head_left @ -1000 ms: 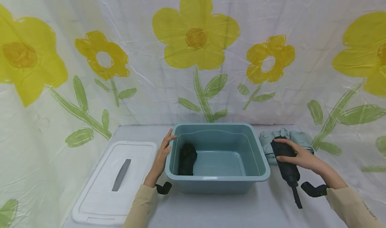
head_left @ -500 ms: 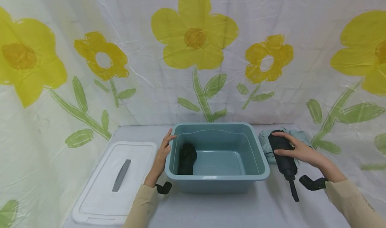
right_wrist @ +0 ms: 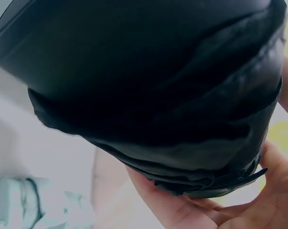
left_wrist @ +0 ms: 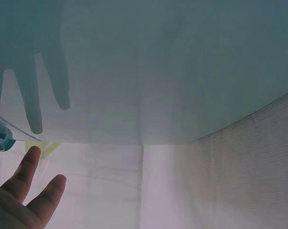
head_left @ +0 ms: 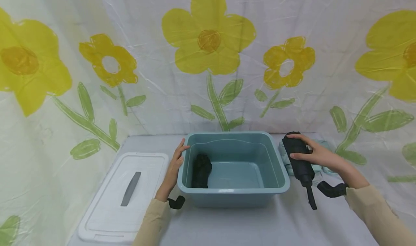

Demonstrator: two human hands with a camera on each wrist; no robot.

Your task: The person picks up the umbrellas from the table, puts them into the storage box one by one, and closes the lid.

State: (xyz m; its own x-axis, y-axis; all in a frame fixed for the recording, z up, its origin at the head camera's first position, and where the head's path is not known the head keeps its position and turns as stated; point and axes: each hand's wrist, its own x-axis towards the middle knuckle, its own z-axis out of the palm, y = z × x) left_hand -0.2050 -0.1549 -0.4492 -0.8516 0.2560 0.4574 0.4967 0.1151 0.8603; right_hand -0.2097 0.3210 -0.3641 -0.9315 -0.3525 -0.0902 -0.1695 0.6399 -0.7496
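In the head view my right hand (head_left: 316,154) grips a folded black umbrella (head_left: 297,154) by its upper part, its strap hanging toward me. The right wrist view has the umbrella (right_wrist: 163,109) filling most of the picture, with fingers curled about its far end. My left hand (head_left: 173,170) rests against the left side of a blue-green plastic bin (head_left: 234,192), fingers straight and the tips at the rim. Inside the bin, at its left end, lies a dark bundle (head_left: 201,172). In the left wrist view the hand (left_wrist: 24,200) is spread beside the bin's wall (left_wrist: 134,71).
A white lid (head_left: 104,202) with a grey handle (head_left: 131,189) lies left of the bin. Folded pale blue cloth items (head_left: 320,168) sit behind the umbrella, right of the bin. A flower-printed curtain (head_left: 156,94) hangs along the table's back edge.
My right hand has raised the umbrella and shifted it slightly left, toward the bin and away from the pale blue cloth. My left hand has stayed at the bin's side.
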